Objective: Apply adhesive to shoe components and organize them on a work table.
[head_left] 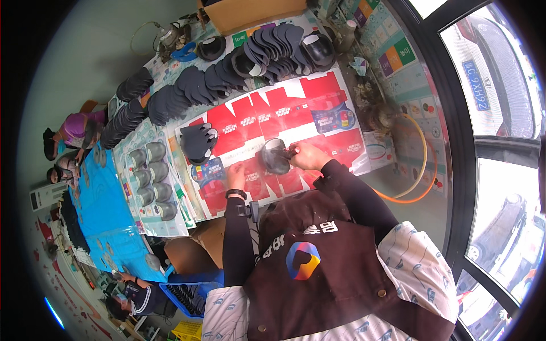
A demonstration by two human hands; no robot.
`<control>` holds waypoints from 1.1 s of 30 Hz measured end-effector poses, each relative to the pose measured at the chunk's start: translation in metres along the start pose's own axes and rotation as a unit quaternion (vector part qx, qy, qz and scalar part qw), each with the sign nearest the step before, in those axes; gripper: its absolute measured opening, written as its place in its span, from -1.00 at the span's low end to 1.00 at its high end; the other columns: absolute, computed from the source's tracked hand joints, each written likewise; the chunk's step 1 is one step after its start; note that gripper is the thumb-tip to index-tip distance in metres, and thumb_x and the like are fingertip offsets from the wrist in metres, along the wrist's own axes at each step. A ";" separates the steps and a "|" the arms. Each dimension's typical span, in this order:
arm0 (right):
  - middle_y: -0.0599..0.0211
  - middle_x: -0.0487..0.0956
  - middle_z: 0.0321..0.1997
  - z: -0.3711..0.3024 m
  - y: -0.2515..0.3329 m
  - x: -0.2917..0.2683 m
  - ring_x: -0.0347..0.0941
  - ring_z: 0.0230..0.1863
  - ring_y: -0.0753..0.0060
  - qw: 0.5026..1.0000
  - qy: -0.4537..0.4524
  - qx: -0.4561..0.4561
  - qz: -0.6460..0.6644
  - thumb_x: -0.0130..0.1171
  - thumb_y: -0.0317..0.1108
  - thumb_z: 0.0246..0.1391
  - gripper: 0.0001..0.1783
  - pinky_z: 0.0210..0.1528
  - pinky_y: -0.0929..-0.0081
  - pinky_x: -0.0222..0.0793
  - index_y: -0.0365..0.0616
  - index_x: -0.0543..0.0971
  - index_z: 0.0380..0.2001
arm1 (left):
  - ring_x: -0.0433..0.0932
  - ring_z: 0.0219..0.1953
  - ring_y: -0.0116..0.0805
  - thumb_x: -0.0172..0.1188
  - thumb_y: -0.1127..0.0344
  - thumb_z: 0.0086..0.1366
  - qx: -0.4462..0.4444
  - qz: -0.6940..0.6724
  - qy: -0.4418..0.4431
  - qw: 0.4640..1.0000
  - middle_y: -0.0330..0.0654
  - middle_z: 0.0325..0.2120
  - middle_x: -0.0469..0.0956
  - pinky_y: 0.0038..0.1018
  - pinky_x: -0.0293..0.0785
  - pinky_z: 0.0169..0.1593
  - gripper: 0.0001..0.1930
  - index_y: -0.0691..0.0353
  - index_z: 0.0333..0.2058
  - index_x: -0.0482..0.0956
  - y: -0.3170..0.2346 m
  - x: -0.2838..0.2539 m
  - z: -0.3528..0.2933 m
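A dark grey cup-shaped piece [275, 161] with a pale inner patch sits on red-and-white printed sheets [250, 142] in front of me. My right hand [310, 156] is closed at its right side, gripping a short dark object [292, 152] that meets the cup's rim; its exact kind is unclear. To the left of the cup, my left hand [235, 176] lies on the red sheet with its fingers extended and nothing visible in them. Beyond it is a small stack of dark curved pads [198, 143].
Long overlapping rows of dark pads [193, 85] line the table's far side, near a cardboard box [250, 14]. Several grey cups [155, 170] stand at left, by a blue-covered table [102, 193] with other people. Yellow and orange hoses [424, 148] loop at right.
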State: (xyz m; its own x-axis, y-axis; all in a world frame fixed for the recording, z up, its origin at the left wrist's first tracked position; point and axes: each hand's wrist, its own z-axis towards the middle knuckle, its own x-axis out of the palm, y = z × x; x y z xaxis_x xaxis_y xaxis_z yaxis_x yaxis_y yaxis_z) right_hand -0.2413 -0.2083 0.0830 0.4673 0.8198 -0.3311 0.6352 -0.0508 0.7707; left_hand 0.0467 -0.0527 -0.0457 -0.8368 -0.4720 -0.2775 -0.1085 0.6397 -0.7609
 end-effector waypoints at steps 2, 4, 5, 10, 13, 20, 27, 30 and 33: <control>0.20 0.65 -0.38 -0.003 0.001 -0.001 0.56 -0.32 0.38 0.999 -0.020 0.002 0.025 0.22 -0.37 -0.04 -0.69 -0.20 0.35 0.46 -0.32 0.61 -0.21 | 0.67 -0.41 -0.42 0.25 0.25 0.41 -0.007 -0.012 -0.005 1.000 -0.20 -0.30 0.68 -0.53 0.56 -0.40 -0.75 0.27 -0.06 0.62 -0.001 -0.001 -0.003; 0.14 0.66 -0.36 -0.004 0.002 0.000 0.57 -0.31 0.32 0.997 -0.047 -0.018 0.055 0.22 -0.35 -0.04 -0.66 -0.19 0.34 0.45 -0.30 0.62 -0.17 | 0.67 -0.41 -0.43 0.24 0.24 0.42 -0.015 -0.031 -0.011 0.999 -0.22 -0.33 0.68 -0.54 0.54 -0.41 -0.76 0.26 -0.07 0.63 -0.002 -0.002 -0.005; 0.08 0.67 -0.32 -0.003 0.003 0.001 0.60 -0.27 0.21 0.996 -0.052 -0.019 0.075 0.22 -0.34 -0.03 -0.64 -0.15 0.30 0.47 -0.28 0.62 -0.14 | 0.67 -0.41 -0.43 0.24 0.24 0.42 0.000 -0.023 -0.013 1.000 -0.22 -0.33 0.68 -0.54 0.54 -0.41 -0.76 0.26 -0.07 0.63 -0.002 -0.002 -0.006; -0.04 0.69 -0.17 0.000 -0.007 0.004 0.63 -0.11 -0.02 0.996 0.005 -0.020 -0.082 0.20 -0.36 0.00 -0.60 -0.04 0.21 0.49 -0.27 0.63 -0.06 | 0.66 -0.39 -0.46 0.25 0.21 0.41 -0.013 0.000 -0.014 1.000 -0.21 -0.37 0.69 -0.54 0.52 -0.37 -0.74 0.29 -0.11 0.65 -0.001 0.005 -0.005; -0.05 0.69 -0.11 -0.001 -0.016 0.004 0.62 -0.03 -0.02 0.993 0.045 -0.013 -0.107 0.20 -0.37 0.01 -0.60 0.01 0.22 0.48 -0.28 0.63 -0.05 | 0.65 -0.39 -0.47 0.27 0.19 0.40 -0.022 0.007 -0.021 1.000 -0.21 -0.37 0.70 -0.53 0.51 -0.36 -0.71 0.32 -0.10 0.65 0.000 0.012 -0.004; -0.05 0.68 -0.29 -0.016 0.001 -0.005 0.64 -0.20 0.09 0.999 -0.026 -0.041 0.011 0.20 -0.36 0.00 -0.55 -0.13 0.23 0.51 -0.24 0.64 0.01 | 0.64 -0.41 -0.48 0.26 0.13 0.39 0.015 0.088 0.038 0.995 -0.20 -0.35 0.73 -0.52 0.52 -0.34 -0.66 0.34 -0.12 0.69 -0.004 0.036 0.002; -0.13 0.67 -0.14 -0.044 -0.034 -0.030 0.59 -0.02 -0.17 0.997 -0.067 -0.021 -0.038 0.14 -0.23 0.09 -0.61 0.01 0.10 0.48 -0.09 0.66 -0.03 | 0.67 -0.48 -0.36 0.32 0.15 0.23 0.031 0.227 0.062 0.971 -0.13 -0.53 0.71 -0.39 0.56 -0.30 -0.73 0.26 -0.35 0.77 -0.023 0.061 -0.003; 0.09 0.71 -0.19 -0.058 -0.063 -0.053 0.63 -0.12 0.29 0.990 -0.091 -0.039 0.096 0.25 -0.41 -0.01 -0.52 -0.05 0.27 0.50 -0.26 0.60 0.04 | 0.64 -0.56 -0.23 0.28 0.16 0.08 0.077 0.226 0.136 0.962 -0.07 -0.66 0.62 -0.26 0.52 -0.40 -0.74 0.27 -0.53 0.69 -0.040 0.070 -0.016; 0.35 0.64 -0.20 -0.077 -0.055 -0.063 0.57 -0.17 0.44 0.957 -0.122 -0.021 0.262 0.16 -0.54 -0.05 -0.57 -0.05 0.47 0.52 -0.33 0.61 -0.03 | 0.63 -0.46 -0.23 0.34 0.10 0.12 0.165 0.246 0.004 0.955 -0.07 -0.54 0.65 -0.19 0.52 -0.33 -0.68 0.29 -0.47 0.61 -0.061 0.054 -0.036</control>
State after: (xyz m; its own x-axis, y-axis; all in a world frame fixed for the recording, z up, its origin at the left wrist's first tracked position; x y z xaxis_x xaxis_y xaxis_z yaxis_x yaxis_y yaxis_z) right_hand -0.3533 -0.2133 0.1034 0.8477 0.5305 -0.0055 0.2509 -0.3918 0.8852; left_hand -0.0113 -0.0951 0.0069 -0.7470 -0.1575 -0.6459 0.4733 0.5563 -0.6830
